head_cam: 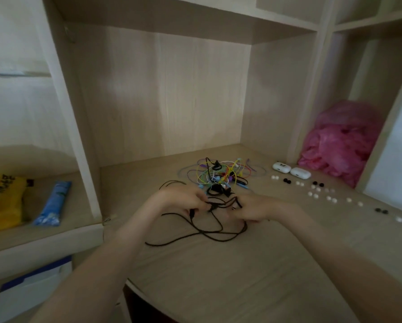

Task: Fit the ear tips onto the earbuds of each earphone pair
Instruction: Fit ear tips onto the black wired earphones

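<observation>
A black wired earphone pair (209, 231) lies in loops on the wooden desk (218, 276). My left hand (183, 198) and my right hand (256, 207) both pinch its cable near the earbud ends, just in front of a tangled pile of coloured earphones (218, 176). White and black ear tips (316, 190) lie scattered in pairs along the desk's right side. The earbuds themselves are mostly hidden by my fingers.
Two white earbud cases (291, 170) sit behind the ear tips. A pink plastic bag (342, 143) fills the right alcove. On the left shelf lie a yellow packet (1, 201) and a blue packet (52, 205). Shelf walls enclose the desk.
</observation>
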A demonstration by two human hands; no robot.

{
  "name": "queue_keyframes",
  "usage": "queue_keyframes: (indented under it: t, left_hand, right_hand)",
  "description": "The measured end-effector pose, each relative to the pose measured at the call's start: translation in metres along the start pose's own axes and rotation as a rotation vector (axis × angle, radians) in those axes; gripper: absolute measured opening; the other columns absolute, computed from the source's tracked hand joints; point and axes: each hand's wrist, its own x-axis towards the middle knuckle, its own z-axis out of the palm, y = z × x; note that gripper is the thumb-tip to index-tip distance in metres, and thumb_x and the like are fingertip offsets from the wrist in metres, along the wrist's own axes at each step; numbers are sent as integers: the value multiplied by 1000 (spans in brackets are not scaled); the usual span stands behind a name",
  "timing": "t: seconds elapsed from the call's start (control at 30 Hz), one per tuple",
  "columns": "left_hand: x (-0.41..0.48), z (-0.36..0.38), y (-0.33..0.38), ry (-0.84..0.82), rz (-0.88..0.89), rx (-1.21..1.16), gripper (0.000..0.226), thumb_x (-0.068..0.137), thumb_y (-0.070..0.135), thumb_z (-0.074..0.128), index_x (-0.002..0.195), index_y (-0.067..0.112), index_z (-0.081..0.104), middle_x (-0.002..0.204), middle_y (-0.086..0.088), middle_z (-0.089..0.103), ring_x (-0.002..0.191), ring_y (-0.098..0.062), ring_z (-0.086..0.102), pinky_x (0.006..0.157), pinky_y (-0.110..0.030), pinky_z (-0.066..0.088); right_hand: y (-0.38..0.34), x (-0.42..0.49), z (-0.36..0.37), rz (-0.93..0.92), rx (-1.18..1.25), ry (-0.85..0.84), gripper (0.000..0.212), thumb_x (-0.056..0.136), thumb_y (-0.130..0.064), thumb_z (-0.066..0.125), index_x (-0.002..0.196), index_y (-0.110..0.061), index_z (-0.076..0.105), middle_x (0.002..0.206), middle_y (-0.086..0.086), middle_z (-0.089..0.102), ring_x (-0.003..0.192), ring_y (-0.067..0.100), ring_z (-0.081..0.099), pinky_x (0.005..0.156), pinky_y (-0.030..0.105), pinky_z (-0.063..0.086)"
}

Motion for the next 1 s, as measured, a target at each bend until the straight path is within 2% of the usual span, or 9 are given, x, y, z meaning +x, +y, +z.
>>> queue_keyframes:
  t: [0.17, 0.33, 0.43, 0.5, 0.57, 0.7, 0.77, 0.87, 1.0]
  left_hand:
    - [-5, 12, 23, -58, 97, -91, 11, 91, 23, 59, 100, 16, 62, 62, 2, 55, 56, -8, 53, 58, -20, 41]
    - [4, 26, 40, -83, 151, -59, 3, 90, 26, 60, 88, 24, 62, 74, -3, 55, 61, -9, 54, 61, -21, 41]
    - [13, 36, 53, -57, 167, -92, 10, 93, 26, 56, 94, 18, 63, 71, 1, 57, 63, -7, 55, 58, -17, 43]
    - [19, 43, 63, -12, 193, -152, 20, 98, 23, 47, 100, 12, 63, 72, 2, 58, 63, -6, 57, 58, -16, 48]
    - [24, 46, 69, 87, 255, -136, 21, 99, 18, 42, 98, 14, 63, 79, 2, 62, 73, -9, 60, 71, -21, 51]
    - [37, 50, 77, 128, 310, 142, 36, 86, -4, 47, 90, 30, 59, 102, 5, 61, 101, -11, 58, 86, -26, 48]
    - [37, 53, 82, 69, 296, 274, 40, 82, -10, 42, 99, 22, 60, 109, -2, 59, 107, -19, 56, 88, -31, 49]
    - [38, 56, 87, 17, 213, 388, 33, 87, -4, 45, 116, 9, 55, 119, -4, 55, 109, -20, 53, 84, -25, 44]
    - [44, 60, 84, 39, 173, 457, 15, 86, 11, 59, 101, 11, 56, 100, -4, 58, 92, -21, 56, 65, -23, 41]
  right_hand:
    - [16, -32, -12, 104, -29, 66, 29, 94, -33, 47, 68, -23, 56, 55, -3, 54, 52, 12, 47, 55, 24, 39]
    - [48, -72, -31, 264, 10, 129, 37, 95, -42, 45, 76, -15, 63, 51, 1, 45, 44, 11, 41, 47, 21, 34]
    - [73, -99, -41, 418, -38, 130, 38, 95, -43, 44, 90, -11, 64, 50, -1, 51, 38, 6, 40, 43, 18, 33]
    - [89, -112, -45, 504, -54, 143, 34, 95, -40, 46, 102, -11, 61, 60, -1, 60, 43, 7, 43, 42, 17, 34]
    - [102, -118, -45, 559, -71, 154, 31, 95, -35, 48, 111, -10, 57, 72, 0, 61, 49, 10, 46, 41, 18, 36]
    - [103, -126, -41, 499, -114, 160, 34, 91, -26, 50, 123, -14, 55, 103, 1, 62, 81, 12, 54, 59, 17, 41]
    - [94, -125, -40, 457, -118, 156, 36, 93, -21, 47, 128, -16, 52, 121, -1, 54, 103, 11, 48, 72, 17, 35]
    - [93, -116, -40, 448, 55, 154, 42, 92, -13, 44, 133, -19, 49, 144, 4, 40, 131, 18, 36, 97, 18, 29]
    - [84, -110, -40, 337, 286, 271, 33, 90, -14, 47, 116, -26, 61, 139, -2, 45, 128, 16, 39, 106, 25, 29]
